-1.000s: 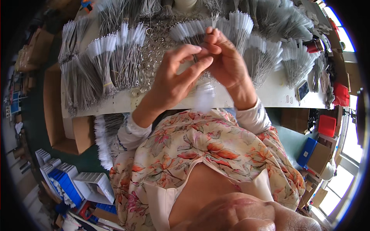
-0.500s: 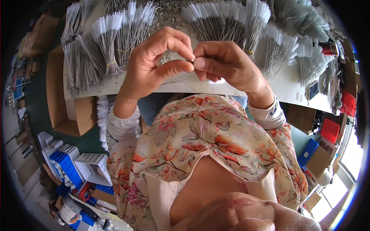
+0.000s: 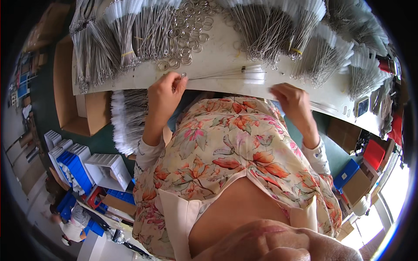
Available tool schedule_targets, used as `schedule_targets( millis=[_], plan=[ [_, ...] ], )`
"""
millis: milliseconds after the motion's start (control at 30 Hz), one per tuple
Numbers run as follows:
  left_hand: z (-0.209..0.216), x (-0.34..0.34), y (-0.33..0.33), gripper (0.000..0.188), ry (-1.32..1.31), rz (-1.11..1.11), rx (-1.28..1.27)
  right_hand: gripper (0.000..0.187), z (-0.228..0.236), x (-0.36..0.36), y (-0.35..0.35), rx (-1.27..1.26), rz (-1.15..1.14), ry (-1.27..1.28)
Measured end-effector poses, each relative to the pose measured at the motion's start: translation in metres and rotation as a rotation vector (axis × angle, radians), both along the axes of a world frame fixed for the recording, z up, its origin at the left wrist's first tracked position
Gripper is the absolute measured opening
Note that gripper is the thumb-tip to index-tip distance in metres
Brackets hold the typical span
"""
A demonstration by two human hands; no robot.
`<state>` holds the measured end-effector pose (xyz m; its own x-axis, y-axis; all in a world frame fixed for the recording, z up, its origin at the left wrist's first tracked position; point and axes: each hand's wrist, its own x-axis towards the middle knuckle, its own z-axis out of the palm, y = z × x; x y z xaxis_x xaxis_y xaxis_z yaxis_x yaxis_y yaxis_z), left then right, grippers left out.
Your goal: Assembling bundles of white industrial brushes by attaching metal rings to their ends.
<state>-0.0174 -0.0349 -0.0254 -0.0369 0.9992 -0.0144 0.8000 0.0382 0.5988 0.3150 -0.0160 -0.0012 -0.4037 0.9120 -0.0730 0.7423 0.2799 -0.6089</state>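
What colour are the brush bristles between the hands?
The brush bristles are white; the head view shows them best.

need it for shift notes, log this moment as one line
left hand: wire brushes pinched at one end; right hand: blurred, nothing visibly held; metal rings: loose on table

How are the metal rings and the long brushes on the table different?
The rings are small and round; the brushes are long and thin. The rings are bare metal; the brushes have whitish bristles. The rings lie loosely heaped; the brushes are mostly gathered in bundles. Both have silvery metal and are on the white table.
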Motion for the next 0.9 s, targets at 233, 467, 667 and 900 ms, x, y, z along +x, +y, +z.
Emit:
schedule_targets(
  millis=[233, 467, 667, 900],
  plan=[
    [0.040, 0.017, 0.021, 0.007, -0.675, -0.040, 0.052, 0.006, 0.017, -0.119, 0.030, 0.094, 0.270, 0.423],
    [0.089, 0.000, 0.054, 0.013, -0.793, -0.383, 0.115, 0.010, 0.046, -0.117, 0.048, -0.222, 0.292, 0.595],
    [0.101, 0.001, 0.069, 0.020, -0.717, -0.538, 0.155, 0.016, 0.058, -0.110, 0.059, -0.558, 0.258, 0.743],
    [0.102, 0.000, 0.067, 0.026, -0.683, -0.535, 0.198, 0.016, 0.048, -0.111, 0.065, -0.733, 0.275, 0.785]
  ],
)
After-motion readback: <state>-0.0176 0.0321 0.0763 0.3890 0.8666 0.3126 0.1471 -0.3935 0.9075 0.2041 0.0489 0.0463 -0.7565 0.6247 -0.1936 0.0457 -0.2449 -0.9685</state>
